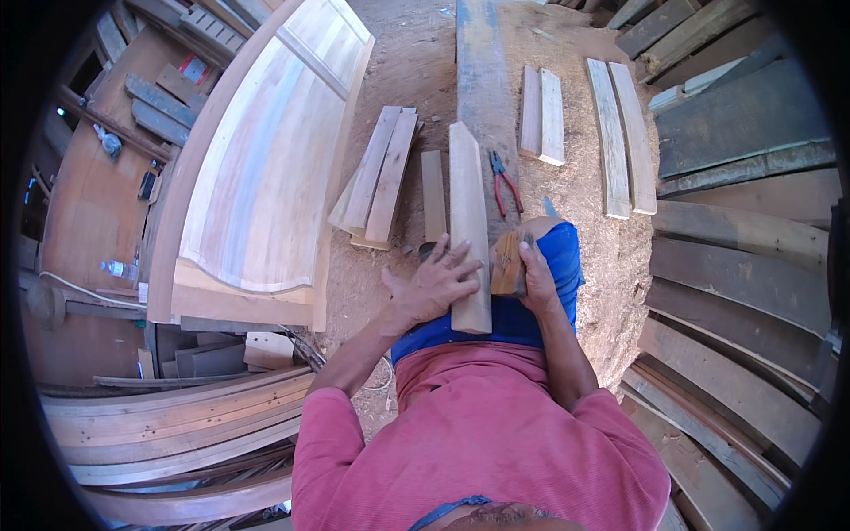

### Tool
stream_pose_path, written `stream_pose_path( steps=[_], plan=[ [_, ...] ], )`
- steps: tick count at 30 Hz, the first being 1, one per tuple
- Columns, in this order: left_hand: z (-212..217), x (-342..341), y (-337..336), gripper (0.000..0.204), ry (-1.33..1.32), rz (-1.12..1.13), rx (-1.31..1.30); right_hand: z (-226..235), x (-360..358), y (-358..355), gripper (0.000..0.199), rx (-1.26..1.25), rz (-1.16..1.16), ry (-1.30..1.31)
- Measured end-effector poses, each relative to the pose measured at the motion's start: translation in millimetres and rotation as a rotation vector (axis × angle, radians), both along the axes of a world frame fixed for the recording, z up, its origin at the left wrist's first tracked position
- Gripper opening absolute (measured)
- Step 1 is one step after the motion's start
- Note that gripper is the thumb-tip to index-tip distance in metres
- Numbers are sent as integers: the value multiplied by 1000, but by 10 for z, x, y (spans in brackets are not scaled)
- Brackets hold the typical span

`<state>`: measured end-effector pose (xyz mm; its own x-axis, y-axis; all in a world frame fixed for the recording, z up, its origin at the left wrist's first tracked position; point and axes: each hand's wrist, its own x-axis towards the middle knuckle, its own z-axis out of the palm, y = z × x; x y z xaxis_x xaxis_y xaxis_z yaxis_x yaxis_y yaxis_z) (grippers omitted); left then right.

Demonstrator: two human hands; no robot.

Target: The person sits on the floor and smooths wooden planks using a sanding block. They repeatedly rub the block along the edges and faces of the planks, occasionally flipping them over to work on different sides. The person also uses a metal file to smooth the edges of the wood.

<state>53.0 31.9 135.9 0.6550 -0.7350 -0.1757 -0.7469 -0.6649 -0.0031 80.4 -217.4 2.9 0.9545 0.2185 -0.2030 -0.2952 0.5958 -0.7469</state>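
Observation:
A pale wooden plank [468, 195] with a cut, pointed far end lies lengthwise across my lap and the stained board ahead of me. My left hand [434, 285] rests on its left side near the close end, fingers spread and stretched over the face. In my right hand [538, 276] is a brown wooden block [508, 265], gripped from its right side and standing just right of the plank. A pair of pliers with red handles [505, 188] lies beyond the block, close to the plank's right edge.
A large panelled wooden door [257, 177] lies at the left. Short planks [379, 177] are stacked beside it. Further slats [542, 115] and two longer ones [622, 137] lie at the right. Stacked boards [735, 279] line the right side. Long planks [186, 416] fill the lower left.

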Motion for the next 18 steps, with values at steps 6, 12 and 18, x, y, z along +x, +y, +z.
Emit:
stream_pose_path(
  steps=[6, 12, 18],
  plan=[
    [299, 661, 387, 44, -198, 84, -848, 84, 26, -159, 57, 365, -27, 215],
    [1448, 799, 512, 59, -243, 324, -1303, 185, -96, -263, 53, 273, -20, 179],
    [2156, 515, 393, 75, -76, 396, -1387, 179, -54, -231, 51, 229, -7, 147]
  ],
)
